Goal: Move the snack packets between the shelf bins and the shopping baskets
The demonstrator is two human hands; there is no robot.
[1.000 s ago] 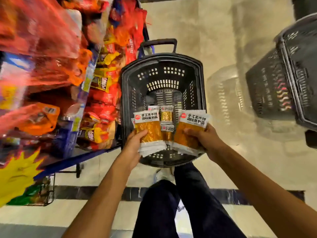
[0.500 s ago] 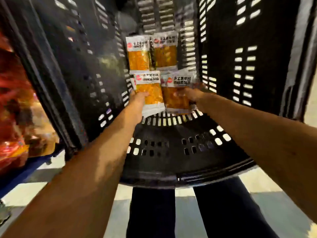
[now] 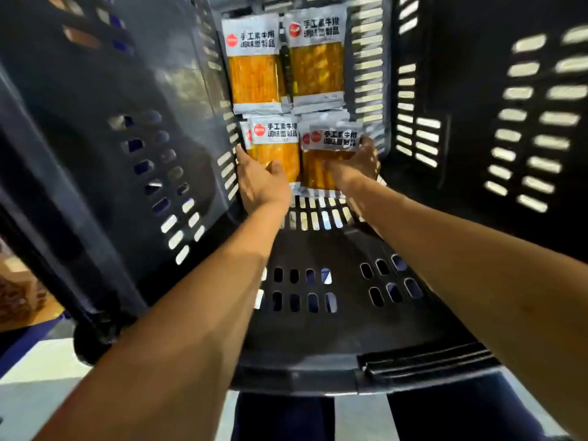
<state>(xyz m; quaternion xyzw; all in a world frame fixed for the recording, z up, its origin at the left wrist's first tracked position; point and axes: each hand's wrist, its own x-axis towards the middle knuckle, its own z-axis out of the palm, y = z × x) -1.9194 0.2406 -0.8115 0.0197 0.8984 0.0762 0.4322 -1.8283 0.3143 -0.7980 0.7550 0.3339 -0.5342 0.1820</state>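
Both my arms reach deep into a black slotted shopping basket [image 3: 318,338]. My left hand [image 3: 259,183] grips a small stack of orange snack packets with silver tops [image 3: 277,144] down at the basket floor. My right hand [image 3: 356,168] holds a second stack of the same packets [image 3: 331,144] right beside it. Two more stacks of identical packets [image 3: 254,62] [image 3: 316,58] lie flat on the floor just beyond, side by side.
The basket's perforated walls [image 3: 127,173] [image 3: 525,122] rise close on both sides of my arms. At the far left edge a blurred strip of shelf goods [image 3: 16,291] shows. My dark trouser legs [image 3: 280,418] and pale floor tiles lie below the rim.
My head and both hands have gone from above the basket to deep inside it. The two held stacks now sit low on the floor just in front of the two lying stacks.
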